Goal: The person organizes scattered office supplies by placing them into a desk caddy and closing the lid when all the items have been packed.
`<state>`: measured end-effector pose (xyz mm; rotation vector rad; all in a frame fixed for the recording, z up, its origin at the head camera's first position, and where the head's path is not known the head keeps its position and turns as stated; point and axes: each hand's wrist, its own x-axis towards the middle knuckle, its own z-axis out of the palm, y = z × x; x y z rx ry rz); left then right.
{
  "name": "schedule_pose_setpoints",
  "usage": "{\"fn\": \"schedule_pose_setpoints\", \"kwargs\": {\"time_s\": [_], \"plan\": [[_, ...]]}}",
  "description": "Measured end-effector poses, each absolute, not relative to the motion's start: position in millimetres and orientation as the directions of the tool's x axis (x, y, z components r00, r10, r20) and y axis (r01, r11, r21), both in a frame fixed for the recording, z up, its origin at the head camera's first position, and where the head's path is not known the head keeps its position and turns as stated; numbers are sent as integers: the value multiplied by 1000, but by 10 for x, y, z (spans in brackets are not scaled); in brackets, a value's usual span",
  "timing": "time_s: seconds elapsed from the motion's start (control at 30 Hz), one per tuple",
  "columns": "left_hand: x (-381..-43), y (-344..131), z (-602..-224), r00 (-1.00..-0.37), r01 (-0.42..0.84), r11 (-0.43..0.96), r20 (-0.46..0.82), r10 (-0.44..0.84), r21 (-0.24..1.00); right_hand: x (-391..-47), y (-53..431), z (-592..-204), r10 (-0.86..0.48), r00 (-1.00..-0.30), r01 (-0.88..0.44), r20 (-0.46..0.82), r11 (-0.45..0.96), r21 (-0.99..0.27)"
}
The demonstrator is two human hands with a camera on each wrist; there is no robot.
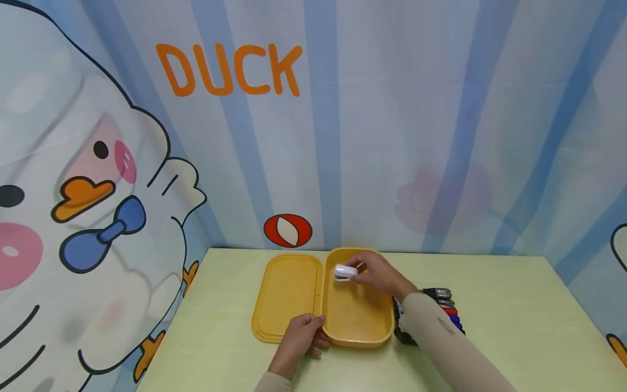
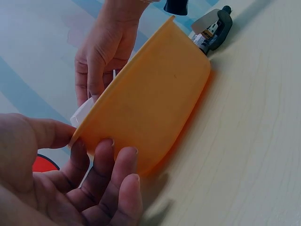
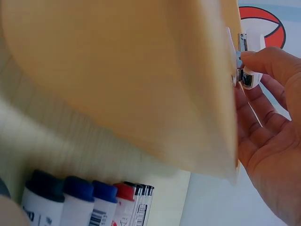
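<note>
My right hand [image 1: 376,270] pinches a small white stapler [image 1: 345,272] between thumb and fingers, over the far part of a yellow-orange plastic box [image 1: 360,321]. In the right wrist view, the stapler [image 3: 254,56] shows its metal parts just beyond the box's rim. With thumb and index finger, my left hand [image 1: 302,335] pinches the box's near left corner. The left wrist view has that hand [image 2: 70,174] at the rim, its other fingers curled along the outer wall [image 2: 146,99].
A matching lid [image 1: 289,296] lies flat left of the box. To the right, partly behind my right sleeve, several markers [image 3: 80,200] with black, blue and red caps lie in a row. A dark grey and silver object [image 2: 218,30] sits beside the box.
</note>
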<state>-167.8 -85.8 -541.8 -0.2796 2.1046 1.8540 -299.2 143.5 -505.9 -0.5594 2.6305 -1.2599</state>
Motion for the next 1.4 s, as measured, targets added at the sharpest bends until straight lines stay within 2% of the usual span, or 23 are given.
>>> {"fn": "schedule_pose_setpoints", "kwargs": {"time_s": [0.5,1.03,1.17,1.4], "plan": [[-1693,-872,-5407,-932,-347,137,-358,61,928,-3131,1385,-5010,-405,-912,-240,-57,642,-729],[-1702,-867,-5455,-927,-361,141,-372,55,922,-3236,1247,-4953,-479,-878,-342,5,621,-706],[-1688,-865,-5452,-931,-350,145,-361,58,925,-3236,1230,-4968,-460,-888,-323,-16,648,-690],[-1685,-864,-5452,-935,-336,137,-348,72,932,-3257,1193,-5028,-384,-917,-211,-108,697,-685]]}}
